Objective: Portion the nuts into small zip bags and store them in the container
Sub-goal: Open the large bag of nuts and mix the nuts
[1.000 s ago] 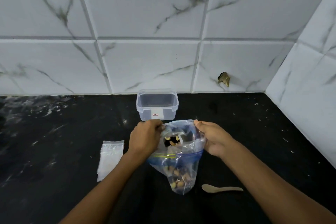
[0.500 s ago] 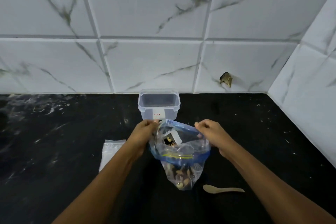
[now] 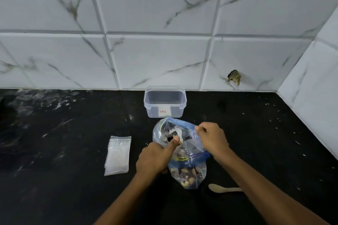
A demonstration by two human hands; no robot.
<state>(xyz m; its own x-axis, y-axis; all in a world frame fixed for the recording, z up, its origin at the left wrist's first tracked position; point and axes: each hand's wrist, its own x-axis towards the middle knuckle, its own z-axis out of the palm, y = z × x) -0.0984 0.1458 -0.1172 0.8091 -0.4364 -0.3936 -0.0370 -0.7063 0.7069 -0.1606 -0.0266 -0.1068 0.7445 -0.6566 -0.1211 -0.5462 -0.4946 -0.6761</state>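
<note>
Grip status: both hands hold one large clear zip bag (image 3: pixel 184 153), which has a blue closure band and stands on the black countertop (image 3: pixel 64 151). Right hand (image 3: pixel 212 139): fingers curled, pinching the blue rim at the bag's far right edge. Left hand (image 3: pixel 155 157): fingers curled around the near left side of the bag, thumb extended upward against the clear film at the mouth. The mouth is spread open between the two hands, and its rim is folded down on the outside, so that the blue band wraps the bag just below the right wrist.

Contents: mixed nuts (image 3: pixel 188 174) sit in the bottom of the bag, below and slightly nearer than both hands. More nuts and a white shape show through the film just beyond the left thumb; what the white shape is cannot be determined.

Beyond the grip, just past the bag's mouth, stands a clear rectangular container (image 3: pixel 164 102), lid off, with a small white label on its near wall. It is close to the bag; contact cannot be confirmed.

Left of the left hand, apart from the bag, a flat stack of small clear zip bags (image 3: pixel 118 155) lies on the countertop.

Nearer than the bag, partly under the right forearm, lies a pale wooden spoon (image 3: pixel 219 188), bowl end pointing left.

Behind the container rises a white marbled tile wall (image 3: pixel 164 56).
</note>
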